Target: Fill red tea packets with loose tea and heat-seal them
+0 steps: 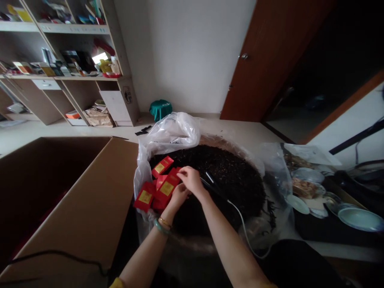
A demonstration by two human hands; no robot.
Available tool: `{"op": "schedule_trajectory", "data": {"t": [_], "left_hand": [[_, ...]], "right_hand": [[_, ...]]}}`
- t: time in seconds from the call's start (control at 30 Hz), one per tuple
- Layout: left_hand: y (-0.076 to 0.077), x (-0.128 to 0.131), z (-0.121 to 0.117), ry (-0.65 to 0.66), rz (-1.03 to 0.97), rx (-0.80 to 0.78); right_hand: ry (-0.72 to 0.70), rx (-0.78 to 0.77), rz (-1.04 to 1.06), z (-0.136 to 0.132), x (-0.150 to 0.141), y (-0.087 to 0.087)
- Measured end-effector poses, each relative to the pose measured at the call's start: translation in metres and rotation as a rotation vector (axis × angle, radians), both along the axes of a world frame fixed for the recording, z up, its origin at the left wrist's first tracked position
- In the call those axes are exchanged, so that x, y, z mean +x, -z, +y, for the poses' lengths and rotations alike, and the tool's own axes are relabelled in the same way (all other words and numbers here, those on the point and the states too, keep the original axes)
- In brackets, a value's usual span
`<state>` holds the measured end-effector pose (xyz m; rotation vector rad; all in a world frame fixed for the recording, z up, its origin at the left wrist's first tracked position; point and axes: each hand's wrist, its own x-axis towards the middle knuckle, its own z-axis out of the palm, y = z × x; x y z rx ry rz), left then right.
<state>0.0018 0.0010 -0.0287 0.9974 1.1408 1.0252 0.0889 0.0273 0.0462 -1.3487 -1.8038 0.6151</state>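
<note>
A red packet with a yellow label sits tilted in front of my hands. My right hand pinches its upper right corner between thumb and fingers. Lower down, my left hand, with a green bangle on the wrist, is closed at the packet's right edge; its fingers are partly hidden. Another red packet lies to the left and one more above, with others partly covered between them. They rest at the left side of a heap of dark dried leaves in a clear plastic bag.
An open cardboard box stands at left. On the leaves lies a dark device with a white cable. At right are a pale dish and a bag of brown pieces. Behind stand a shelf unit and a green-covered bin.
</note>
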Motion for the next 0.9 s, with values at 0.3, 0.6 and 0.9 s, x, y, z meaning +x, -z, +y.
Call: {"op": "schedule_trajectory", "data": {"t": [0.3, 0.6, 0.9], "left_hand": [[-0.035, -0.005, -0.007, 0.100, -0.324, -0.101], [-0.022, 0.008, -0.012, 0.249, 0.133, 0.178], [-0.019, 0.005, -0.010, 0.249, 0.360, 0.367]], "right_hand": [[0.233, 0.141, 0.010, -0.050, 0.093, 0.025], [0.290, 0.139, -0.306, -0.063, 0.074, 0.032], [0.227, 0.240, -0.376, -0.076, 0.067, 0.039]]}}
